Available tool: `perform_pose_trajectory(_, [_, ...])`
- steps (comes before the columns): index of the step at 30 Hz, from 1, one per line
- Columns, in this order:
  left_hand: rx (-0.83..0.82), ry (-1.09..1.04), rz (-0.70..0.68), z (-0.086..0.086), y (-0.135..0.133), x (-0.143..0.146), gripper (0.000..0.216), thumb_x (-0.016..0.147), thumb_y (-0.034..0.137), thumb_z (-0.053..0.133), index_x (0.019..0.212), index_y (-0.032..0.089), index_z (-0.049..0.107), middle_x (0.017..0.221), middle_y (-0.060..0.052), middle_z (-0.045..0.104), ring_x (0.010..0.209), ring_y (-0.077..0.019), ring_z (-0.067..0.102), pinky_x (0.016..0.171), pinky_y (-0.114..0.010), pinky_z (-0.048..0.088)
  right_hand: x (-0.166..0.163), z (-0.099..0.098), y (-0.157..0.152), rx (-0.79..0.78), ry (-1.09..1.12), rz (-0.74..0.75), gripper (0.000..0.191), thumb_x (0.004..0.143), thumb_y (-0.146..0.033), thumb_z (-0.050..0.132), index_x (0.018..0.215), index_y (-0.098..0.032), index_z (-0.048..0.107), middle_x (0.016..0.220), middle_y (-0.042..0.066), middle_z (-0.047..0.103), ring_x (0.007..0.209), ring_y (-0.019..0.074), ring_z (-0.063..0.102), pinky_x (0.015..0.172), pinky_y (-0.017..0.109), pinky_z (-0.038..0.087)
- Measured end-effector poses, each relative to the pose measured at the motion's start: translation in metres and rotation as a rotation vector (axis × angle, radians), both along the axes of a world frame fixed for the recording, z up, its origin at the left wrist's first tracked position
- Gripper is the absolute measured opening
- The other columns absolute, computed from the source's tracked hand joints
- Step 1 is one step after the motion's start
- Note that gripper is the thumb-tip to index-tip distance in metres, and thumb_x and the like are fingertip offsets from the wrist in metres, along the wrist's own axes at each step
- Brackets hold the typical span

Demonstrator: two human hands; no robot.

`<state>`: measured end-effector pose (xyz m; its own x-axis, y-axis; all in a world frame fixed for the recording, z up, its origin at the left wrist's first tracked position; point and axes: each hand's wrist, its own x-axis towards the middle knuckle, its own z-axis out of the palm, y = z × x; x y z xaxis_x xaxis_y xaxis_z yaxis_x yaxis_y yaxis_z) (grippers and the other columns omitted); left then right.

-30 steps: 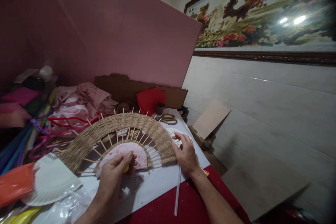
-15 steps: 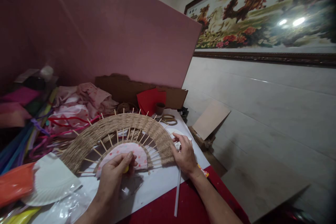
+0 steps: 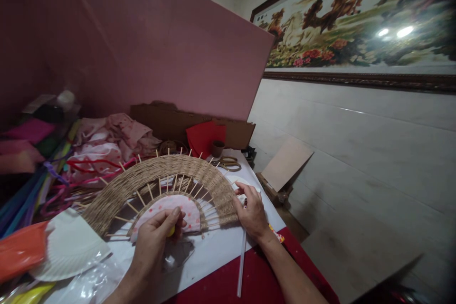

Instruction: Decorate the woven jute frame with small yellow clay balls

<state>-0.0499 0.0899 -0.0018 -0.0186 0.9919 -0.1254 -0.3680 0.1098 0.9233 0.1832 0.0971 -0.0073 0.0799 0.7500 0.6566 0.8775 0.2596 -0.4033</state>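
Observation:
A half-round fan of woven twine on thin wooden sticks (image 3: 167, 165) lies over white paper. Pink spotted cloth (image 3: 190, 211) covers its inner half-circle. My left hand (image 3: 156, 232) is closed in front of that cloth, thumb pressed against the fingers. A bit of something small and yellow (image 3: 171, 231) shows under the fingers; its kind is hidden. At the fan's right end, my right hand (image 3: 252, 211) curls its fingers round the woven edge. A clear glue stick or thin rod (image 3: 241, 266) extends below that hand.
Scissors (image 3: 230, 163), a small brown pot (image 3: 217, 147) and red sheets (image 3: 204, 137) are at the back. Crumpled pink cloth (image 3: 114, 133) is piled at the left. A white pleated paper plate (image 3: 73, 249) and an orange packet (image 3: 23, 249) sit front left.

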Motion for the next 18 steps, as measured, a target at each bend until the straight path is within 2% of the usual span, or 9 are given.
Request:
perform_pose_trajectory(7, [0.010, 0.017, -0.021, -0.007, 0.004, -0.003, 0.032, 0.059, 0.042, 0.074, 0.065, 0.011, 0.067, 0.060, -0.005, 0.063, 0.053, -0.0130, 0.053, 0.049, -0.024, 0.040, 0.001, -0.001, 0.001, -0.019, 0.015, 0.002, 0.031, 0.080, -0.018, 0.054, 0.110, -0.019, 0.054, 0.094, 0.007, 0.061, 0.092, 0.0222, 0.055, 0.085, 0.040, 0.040])
perform_pose_trajectory(9, [0.008, 0.009, -0.030, -0.006, 0.003, -0.004, 0.032, 0.061, 0.042, 0.073, 0.069, 0.011, 0.067, 0.063, -0.005, 0.064, 0.056, -0.0136, 0.055, 0.052, -0.024, 0.042, 0.002, 0.001, 0.000, 0.030, 0.045, -0.002, 0.027, 0.082, -0.020, 0.052, 0.109, -0.019, 0.054, 0.098, 0.008, 0.061, 0.095, 0.0230, 0.054, 0.086, 0.041, 0.040])
perform_pose_trajectory(12, [-0.001, 0.008, -0.024, -0.002, 0.001, -0.003, 0.037, 0.060, 0.041, 0.075, 0.082, 0.013, 0.068, 0.072, -0.005, 0.067, 0.059, -0.0144, 0.057, 0.053, -0.024, 0.044, 0.005, 0.006, -0.002, 0.184, 0.127, -0.025, 0.018, 0.086, -0.021, 0.044, 0.100, -0.018, 0.055, 0.100, 0.009, 0.060, 0.098, 0.0233, 0.052, 0.087, 0.042, 0.040])
perform_pose_trajectory(15, [0.019, -0.009, -0.012, 0.002, 0.000, 0.000, 0.049, 0.054, 0.041, 0.078, 0.094, 0.017, 0.064, 0.083, -0.004, 0.068, 0.058, -0.0147, 0.058, 0.052, -0.025, 0.045, 0.005, 0.008, -0.004, 0.253, 0.253, -0.044, 0.021, 0.090, -0.024, 0.036, 0.092, -0.018, 0.056, 0.088, 0.007, 0.061, 0.088, 0.0206, 0.056, 0.082, 0.038, 0.043])
perform_pose_trajectory(18, [0.056, -0.047, -0.008, 0.004, -0.001, 0.003, 0.053, 0.057, 0.049, 0.074, 0.097, 0.017, 0.061, 0.081, -0.004, 0.067, 0.051, -0.0137, 0.056, 0.045, -0.024, 0.042, 0.004, 0.004, -0.004, 0.210, 0.379, -0.042, 0.026, 0.093, -0.030, 0.034, 0.093, -0.018, 0.056, 0.068, 0.002, 0.057, 0.068, 0.0165, 0.057, 0.066, 0.030, 0.045])
